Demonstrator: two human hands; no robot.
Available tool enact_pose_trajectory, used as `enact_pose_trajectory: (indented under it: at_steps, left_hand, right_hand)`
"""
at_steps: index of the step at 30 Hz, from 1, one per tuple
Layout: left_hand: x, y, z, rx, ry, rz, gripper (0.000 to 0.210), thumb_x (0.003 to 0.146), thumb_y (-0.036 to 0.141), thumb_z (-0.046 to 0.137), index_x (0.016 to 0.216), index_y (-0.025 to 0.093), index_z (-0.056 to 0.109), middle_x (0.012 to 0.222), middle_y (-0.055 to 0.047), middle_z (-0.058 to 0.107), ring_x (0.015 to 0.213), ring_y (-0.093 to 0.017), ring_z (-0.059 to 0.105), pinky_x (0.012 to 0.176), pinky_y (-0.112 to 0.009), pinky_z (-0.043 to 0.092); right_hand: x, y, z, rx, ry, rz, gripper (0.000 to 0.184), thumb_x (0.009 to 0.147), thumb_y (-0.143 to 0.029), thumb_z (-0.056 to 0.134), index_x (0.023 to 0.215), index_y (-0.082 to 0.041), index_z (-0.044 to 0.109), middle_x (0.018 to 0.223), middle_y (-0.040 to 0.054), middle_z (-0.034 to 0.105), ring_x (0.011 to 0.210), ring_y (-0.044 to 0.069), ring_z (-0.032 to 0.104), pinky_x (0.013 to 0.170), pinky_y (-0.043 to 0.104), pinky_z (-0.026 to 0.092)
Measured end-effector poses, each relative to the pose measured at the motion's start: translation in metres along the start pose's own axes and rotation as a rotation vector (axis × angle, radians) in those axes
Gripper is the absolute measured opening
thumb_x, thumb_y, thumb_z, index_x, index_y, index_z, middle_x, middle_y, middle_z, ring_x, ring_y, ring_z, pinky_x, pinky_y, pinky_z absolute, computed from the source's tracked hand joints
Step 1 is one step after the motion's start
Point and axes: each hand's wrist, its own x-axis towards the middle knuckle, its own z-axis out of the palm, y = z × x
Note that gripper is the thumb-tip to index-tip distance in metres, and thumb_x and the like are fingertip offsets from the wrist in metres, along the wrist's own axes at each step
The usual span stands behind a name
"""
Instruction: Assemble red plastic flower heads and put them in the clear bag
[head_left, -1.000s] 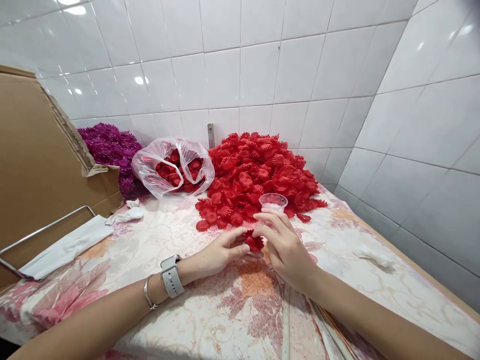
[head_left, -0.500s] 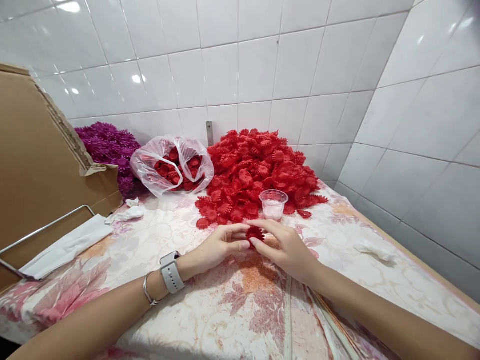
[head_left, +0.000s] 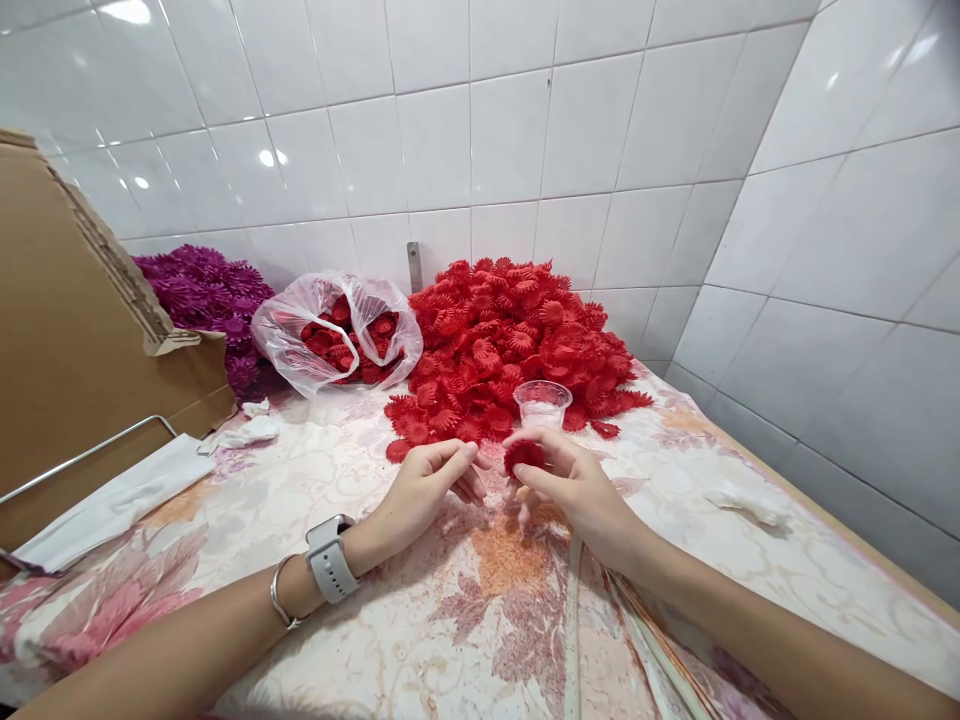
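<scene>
My right hand (head_left: 574, 488) pinches a dark red flower piece (head_left: 523, 457), a small round cup with a frilled edge, between thumb and fingers just above the cloth. My left hand (head_left: 436, 482) is a little to the left, apart from that piece. Its thumb presses against the index finger and the other fingers curl in; whether anything small is between them is hidden. Behind both hands rises a big pile of red flower pieces (head_left: 510, 330). A clear plastic cup (head_left: 543, 405) with something whitish inside stands at the pile's front, just beyond my right hand.
A clear plastic bag (head_left: 289, 340) holds darker red pieces, beside a purple pile (head_left: 210, 290). Cardboard (head_left: 67, 290) and a metal wire frame (head_left: 97, 455) stand at left. White crumpled scraps (head_left: 750, 503) lie at right. Thin strips (head_left: 645, 640) lie near the front edge.
My hands have drawn apart. The flower piece, between both hands before, is now in my right hand only. My left hand has moved left and its fingers have curled in.
</scene>
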Motion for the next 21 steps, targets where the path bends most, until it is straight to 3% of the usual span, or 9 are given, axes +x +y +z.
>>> enact_pose_trajectory:
  at_steps: [4, 9, 13, 18, 21]
  left_hand:
    - [-0.001, -0.001, 0.0, 0.09, -0.029, 0.023, 0.033, 0.082, 0.041, 0.046, 0.07, 0.013, 0.06, 0.058, -0.001, 0.06, 0.055, -0.011, 0.057, 0.053, -0.021, 0.046]
    - [-0.002, -0.001, -0.001, 0.11, -0.044, 0.019, 0.033, 0.083, 0.04, 0.044, 0.071, 0.013, 0.059, 0.059, -0.001, 0.06, 0.057, -0.011, 0.057, 0.054, -0.021, 0.045]
    - [-0.001, -0.001, -0.001, 0.05, -0.042, -0.003, 0.033, 0.084, 0.042, 0.043, 0.078, 0.013, 0.059, 0.061, -0.001, 0.06, 0.057, -0.012, 0.058, 0.053, -0.021, 0.046]
    - [0.0, -0.002, -0.001, 0.011, -0.012, -0.04, 0.028, 0.081, 0.041, 0.048, 0.077, 0.014, 0.056, 0.065, 0.0, 0.058, 0.058, -0.011, 0.057, 0.052, -0.02, 0.046]
    - [-0.001, -0.002, 0.0, 0.018, -0.015, -0.055, 0.025, 0.081, 0.04, 0.049, 0.081, 0.015, 0.055, 0.067, 0.0, 0.058, 0.06, -0.011, 0.057, 0.051, -0.019, 0.045]
  right_hand:
    - [0.0, 0.003, -0.001, 0.099, -0.024, 0.102, 0.01, 0.072, -0.024, 0.055, 0.078, -0.02, 0.048, 0.058, -0.0055, 0.054, 0.043, 0.009, 0.053, 0.037, 0.02, 0.044]
    - [0.002, 0.008, -0.003, 0.184, -0.059, 0.116, 0.026, 0.078, -0.033, 0.054, 0.098, -0.018, 0.052, 0.061, -0.0021, 0.058, 0.046, 0.011, 0.057, 0.038, 0.021, 0.045]
    - [0.003, 0.01, -0.002, 0.165, -0.092, 0.107, 0.037, 0.075, -0.036, 0.059, 0.106, -0.017, 0.055, 0.072, 0.0024, 0.064, 0.059, 0.015, 0.064, 0.05, 0.028, 0.052]
    - [0.003, 0.01, 0.0, 0.119, -0.143, 0.025, 0.033, 0.071, -0.038, 0.062, 0.097, -0.017, 0.063, 0.09, 0.0047, 0.066, 0.079, 0.017, 0.064, 0.08, 0.036, 0.051]
    - [0.003, 0.01, -0.001, 0.024, -0.143, -0.012, 0.029, 0.074, -0.036, 0.058, 0.095, -0.017, 0.063, 0.088, 0.0043, 0.066, 0.078, 0.017, 0.065, 0.078, 0.035, 0.052]
